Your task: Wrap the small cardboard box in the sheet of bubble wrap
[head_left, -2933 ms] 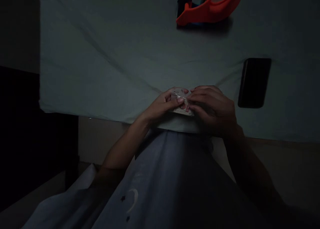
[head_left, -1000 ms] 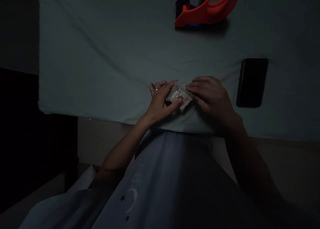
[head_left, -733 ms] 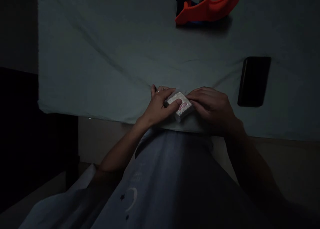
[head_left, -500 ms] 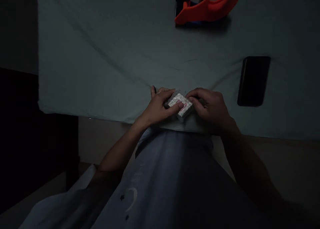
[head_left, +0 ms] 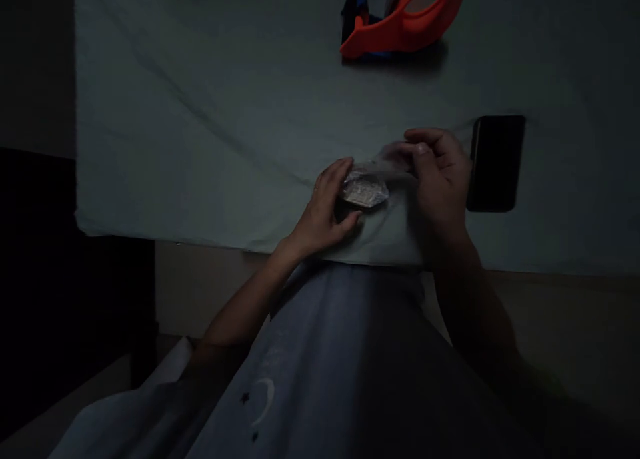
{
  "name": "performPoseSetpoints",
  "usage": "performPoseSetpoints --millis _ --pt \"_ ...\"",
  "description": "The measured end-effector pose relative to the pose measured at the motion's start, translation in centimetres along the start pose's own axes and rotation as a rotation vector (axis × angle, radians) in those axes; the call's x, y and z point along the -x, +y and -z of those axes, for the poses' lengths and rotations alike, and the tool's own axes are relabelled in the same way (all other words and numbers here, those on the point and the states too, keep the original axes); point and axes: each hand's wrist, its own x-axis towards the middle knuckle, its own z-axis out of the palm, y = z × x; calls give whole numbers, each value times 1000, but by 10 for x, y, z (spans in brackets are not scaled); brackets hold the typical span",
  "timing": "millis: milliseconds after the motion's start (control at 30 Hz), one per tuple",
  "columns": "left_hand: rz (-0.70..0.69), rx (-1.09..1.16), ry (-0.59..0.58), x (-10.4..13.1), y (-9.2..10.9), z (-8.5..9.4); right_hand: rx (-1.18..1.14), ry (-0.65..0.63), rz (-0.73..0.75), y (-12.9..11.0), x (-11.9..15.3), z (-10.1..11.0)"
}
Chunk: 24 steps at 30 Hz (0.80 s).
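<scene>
Phone (head_left: pixel 497 164) right of packet (head_left: pixel 367 192), tape dispenser (head_left: pixel 383 40) behind — both on cloth (head_left: pixel 200 185)

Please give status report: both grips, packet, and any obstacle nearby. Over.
Left grip at shiny packet. Right grip pinching clear film. Black phone close to right grip.

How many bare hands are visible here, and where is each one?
2: the left hand lies against the small, shiny, wrapped block; the right hand, beside the flat black rectangular device, pinches translucent plastic film.

two hands (head_left: pixel 323 212) (head_left: pixel 443 179), one packet (head_left: pixel 366 193), one phone (head_left: pixel 496 164) and one dispenser (head_left: pixel 385 39) show.
</scene>
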Motion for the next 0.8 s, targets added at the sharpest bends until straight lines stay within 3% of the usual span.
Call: performPoseSetpoints --millis 167,267,367,433,500,667,800 --pt "178 60 139 6 8 -2 115 89 -2 0 16 1" --pt "214 145 232 7 15 -5 175 -117 -93 2 31 -5" --pt "135 171 295 8 21 -10 233 -212 11 -1 45 -15" --pt "77 172 328 10 22 -15 264 -181 133 -2 52 -20" --pt "43 151 360 15 21 -21 278 -135 165 -1 58 -20" --pt "121 99 378 29 13 -32 287 -75 19 15 66 -11" --pt "185 84 427 31 5 -26 281 6 20 27 62 -6"
